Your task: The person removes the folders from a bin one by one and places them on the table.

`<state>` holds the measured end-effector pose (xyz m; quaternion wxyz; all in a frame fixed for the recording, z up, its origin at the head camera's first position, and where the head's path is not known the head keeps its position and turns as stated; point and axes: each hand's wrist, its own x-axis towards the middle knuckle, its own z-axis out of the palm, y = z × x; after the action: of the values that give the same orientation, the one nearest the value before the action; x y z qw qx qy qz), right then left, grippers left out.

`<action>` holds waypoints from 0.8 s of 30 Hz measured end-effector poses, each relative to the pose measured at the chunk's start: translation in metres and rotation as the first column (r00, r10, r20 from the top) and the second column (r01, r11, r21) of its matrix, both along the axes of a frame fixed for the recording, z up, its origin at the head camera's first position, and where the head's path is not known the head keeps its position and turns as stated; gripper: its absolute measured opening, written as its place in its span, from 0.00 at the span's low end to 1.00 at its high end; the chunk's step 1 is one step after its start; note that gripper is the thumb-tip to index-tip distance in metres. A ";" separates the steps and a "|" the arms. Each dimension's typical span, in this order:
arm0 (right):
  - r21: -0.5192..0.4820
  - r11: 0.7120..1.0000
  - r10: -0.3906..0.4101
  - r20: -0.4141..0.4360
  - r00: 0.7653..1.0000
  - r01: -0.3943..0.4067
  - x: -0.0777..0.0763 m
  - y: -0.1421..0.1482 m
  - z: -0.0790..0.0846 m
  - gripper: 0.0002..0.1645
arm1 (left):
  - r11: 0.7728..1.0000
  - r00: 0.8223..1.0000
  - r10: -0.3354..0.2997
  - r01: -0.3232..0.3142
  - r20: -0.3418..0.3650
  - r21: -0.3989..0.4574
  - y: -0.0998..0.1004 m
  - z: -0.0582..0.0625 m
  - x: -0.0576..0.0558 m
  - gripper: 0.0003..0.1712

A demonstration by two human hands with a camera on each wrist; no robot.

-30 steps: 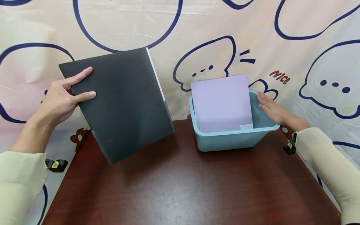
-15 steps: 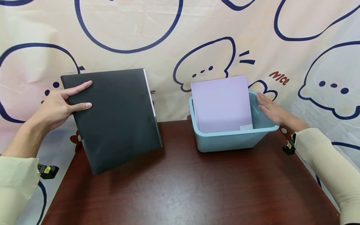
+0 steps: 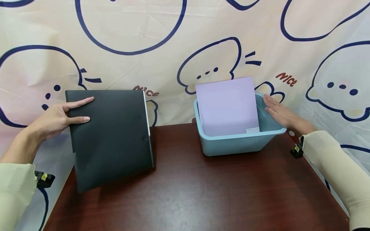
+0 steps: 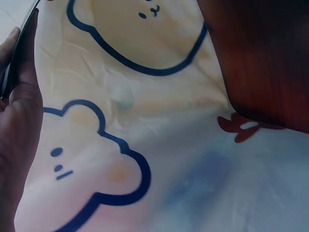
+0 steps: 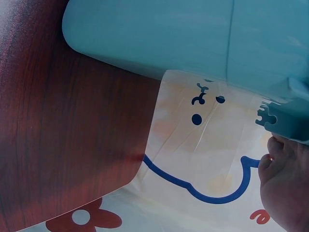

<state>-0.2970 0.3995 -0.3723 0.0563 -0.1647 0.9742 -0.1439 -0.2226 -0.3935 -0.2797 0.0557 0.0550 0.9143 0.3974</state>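
In the head view, my left hand (image 3: 53, 120) holds a black file folder (image 3: 111, 138) by its left edge, index finger and thumb lying on its near face. The folder is upright at the table's left side, its lower edge close over the wood. A white strip shows along its right edge. In the left wrist view, the folder (image 4: 17, 53) appears edge-on in the hand (image 4: 21, 125). My right hand (image 3: 284, 117) grips the right rim of a light blue plastic bin (image 3: 231, 146); curled fingers (image 5: 276, 162) show under the lip in the right wrist view.
Pale purple folders (image 3: 228, 106) lean inside the bin, with a small white label at the lower right corner. The dark brown wooden table (image 3: 202, 192) ends against a cartoon-printed cloth (image 3: 162, 70) behind it and at both sides.
My left hand has lowered the black folder and moved it leftward, and the folder has turned more upright. The right hand and the bin have stayed in place.
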 end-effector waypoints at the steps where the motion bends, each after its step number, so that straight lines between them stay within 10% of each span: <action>1: 0.002 1.000 0.001 -0.001 1.000 -0.001 0.000 0.000 0.000 0.40 | 1.000 1.000 -0.004 0.004 0.002 -0.006 -0.002 -0.001 0.000 0.42; 24: -0.007 1.000 -0.013 -0.006 1.000 0.013 0.000 -0.002 0.000 0.41 | 0.988 0.978 -0.052 0.080 0.204 -0.134 -0.046 -0.043 -0.017 0.49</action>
<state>-0.2973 0.3980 -0.3722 0.0516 -0.1591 0.9748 -0.1474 -0.2398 -0.4399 -0.3224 0.1641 0.0412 0.9277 0.3328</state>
